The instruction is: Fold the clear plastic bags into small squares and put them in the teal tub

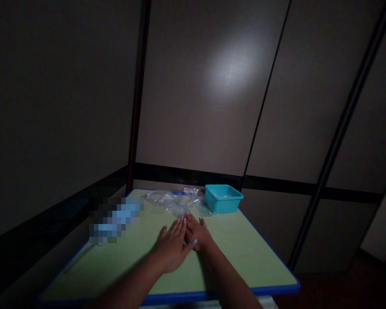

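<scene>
A teal tub (pixel 223 198) sits on the green table (pixel 244 249).

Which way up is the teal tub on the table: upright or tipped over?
Upright: the teal tub rests flat on the table, open rim facing up.

left hand (pixel 172 249) over right hand (pixel 197 234), flat

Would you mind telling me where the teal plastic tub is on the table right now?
The teal tub sits at the far right corner of the green table, just right of the clear plastic bags and beyond both hands.
</scene>
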Motion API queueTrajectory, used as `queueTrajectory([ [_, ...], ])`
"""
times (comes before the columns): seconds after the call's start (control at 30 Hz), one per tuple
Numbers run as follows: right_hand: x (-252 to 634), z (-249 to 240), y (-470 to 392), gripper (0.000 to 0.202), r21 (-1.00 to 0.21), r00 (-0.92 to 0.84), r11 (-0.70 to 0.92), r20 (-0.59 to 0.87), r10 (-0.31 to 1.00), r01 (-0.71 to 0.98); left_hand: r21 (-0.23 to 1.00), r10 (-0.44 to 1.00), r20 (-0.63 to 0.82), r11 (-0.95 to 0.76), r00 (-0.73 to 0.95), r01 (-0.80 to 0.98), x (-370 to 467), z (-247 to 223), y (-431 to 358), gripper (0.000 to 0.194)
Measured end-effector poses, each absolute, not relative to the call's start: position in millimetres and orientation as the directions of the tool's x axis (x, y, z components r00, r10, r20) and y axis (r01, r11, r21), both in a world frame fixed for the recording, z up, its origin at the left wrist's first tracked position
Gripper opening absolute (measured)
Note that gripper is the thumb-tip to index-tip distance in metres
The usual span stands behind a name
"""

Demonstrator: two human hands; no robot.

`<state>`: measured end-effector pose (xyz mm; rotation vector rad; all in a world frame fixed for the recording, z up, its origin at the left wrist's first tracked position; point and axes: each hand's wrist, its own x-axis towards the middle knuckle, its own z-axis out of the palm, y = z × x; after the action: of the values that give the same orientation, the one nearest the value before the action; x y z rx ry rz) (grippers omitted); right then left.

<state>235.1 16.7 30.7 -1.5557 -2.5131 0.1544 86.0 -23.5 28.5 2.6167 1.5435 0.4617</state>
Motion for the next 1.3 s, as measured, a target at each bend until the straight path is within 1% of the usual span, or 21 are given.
queueTrajectory([
  [0.1, 234.1, 29.3, 15.8, 0.052, -0.155, -0.424, 0.438, 0.115, 0.898, 0.885, 0.202, 0.899, 0.182, -0.432, 0.4, 0.879, 83.3, 20.9, -24.8, 0.077],
  [0.23, 232.3, 26.3, 16.9, 0.054, -0.126, -0.41, 0.422, 0.11, 0.905, 0.898, 0.195, 0.894, 0.135, -0.446, 0.427, 0.874, 77.9, 19.3, -23.7, 0.075],
  [0.4, 231.2, 21.3, 19.0, 0.056, -0.098, -0.367, 0.378, 0.107, 0.924, 0.921, 0.156, 0.906, 0.172, -0.412, 0.386, 0.898, 79.3, 19.6, -26.9, 0.076],
  [0.53, 230.9, 18.9, 19.0, 0.059, -0.101, -0.34, 0.35, 0.107, 0.934, 0.931, 0.153, 0.916, 0.196, -0.382, 0.351, 0.911, 80.3, 19.7, -30.0, 0.073],
  [0.67, 231.0, 19.1, 19.4, 0.062, -0.148, -0.329, 0.344, 0.121, 0.937, 0.927, 0.163, 0.928, 0.188, -0.353, 0.322, 0.921, 80.2, 20.0, -29.7, 0.072],
  [0.83, 231.2, 17.2, 21.4, 0.061, -0.203, -0.325, 0.351, 0.149, 0.934, 0.914, 0.113, 0.936, 0.163, -0.331, 0.311, 0.937, 80.0, 20.5, -29.9, 0.069],
  [0.9, 231.9, 16.5, 21.0, 0.059, -0.237, -0.321, 0.36, 0.185, 0.929, 0.903, 0.102, 0.935, 0.175, -0.33, 0.31, 0.938, 79.8, 21.5, -30.4, 0.067],
  [0.97, 234.1, 16.4, 19.8, 0.059, -0.283, -0.309, 0.381, 0.27, 0.912, 0.88, 0.101, 0.926, 0.223, -0.333, 0.305, 0.938, 79.0, 22.8, -30.2, 0.065],
  [1.03, 238.2, 17.3, 18.1, 0.057, -0.346, -0.266, 0.399, 0.372, 0.889, 0.849, 0.101, 0.908, 0.308, -0.329, 0.285, 0.939, 77.4, 24.2, -28.8, 0.063],
  [1.1, 243.3, 19.0, 16.3, 0.054, -0.425, -0.194, 0.382, 0.42, 0.886, 0.821, 0.103, 0.893, 0.378, -0.302, 0.244, 0.948, 75.3, 24.9, -26.4, 0.06],
  [1.17, 247.4, 21.0, 14.8, 0.051, -0.486, -0.154, 0.347, 0.393, 0.907, 0.802, 0.104, 0.897, 0.394, -0.26, 0.201, 0.96, 73.2, 24.6, -23.6, 0.056],
  [1.2, 248.6, 21.8, 14.1, 0.05, -0.493, -0.175, 0.346, 0.361, 0.916, 0.798, 0.097, 0.902, 0.388, -0.245, 0.19, 0.965, 72.3, 24.2, -22.4, 0.054],
  [1.3, 248.7, 22.4, 13.2, 0.042, -0.427, -0.336, 0.422, 0.264, 0.904, 0.8, 0.05, 0.908, 0.368, -0.236, 0.202, 0.97, 70.0, 22.4, -20.0, 0.048],
])
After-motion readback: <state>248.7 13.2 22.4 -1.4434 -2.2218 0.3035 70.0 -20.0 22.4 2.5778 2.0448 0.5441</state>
